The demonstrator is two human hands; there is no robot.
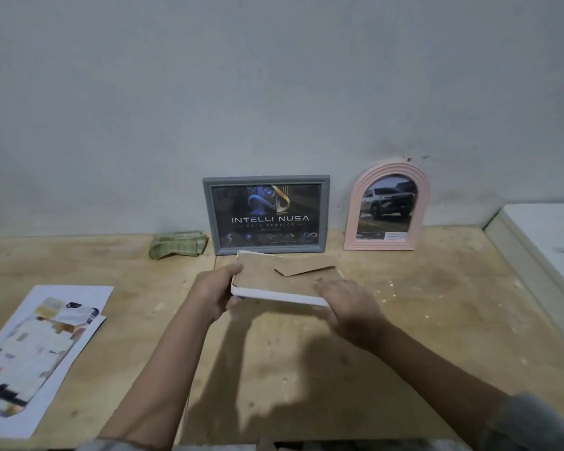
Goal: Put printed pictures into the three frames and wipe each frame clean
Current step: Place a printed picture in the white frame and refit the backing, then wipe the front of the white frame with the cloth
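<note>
My left hand (pixel 217 289) grips the left edge of the white frame (pixel 275 296), held face-down just above the wooden table (pixel 437 304), brown backing board (pixel 274 278) up with its stand flap (pixel 306 270) showing; my right hand (pixel 350 304) rests flat on the frame's right end, fingers laid over the backing, not curled shut. The grey frame (pixel 209 216) and pink arched frame (pixel 422 203) stand filled against the wall behind. Green cloth (pixel 176 244) lies left of the grey frame, printed pictures (pixel 36 349) at far left.
</note>
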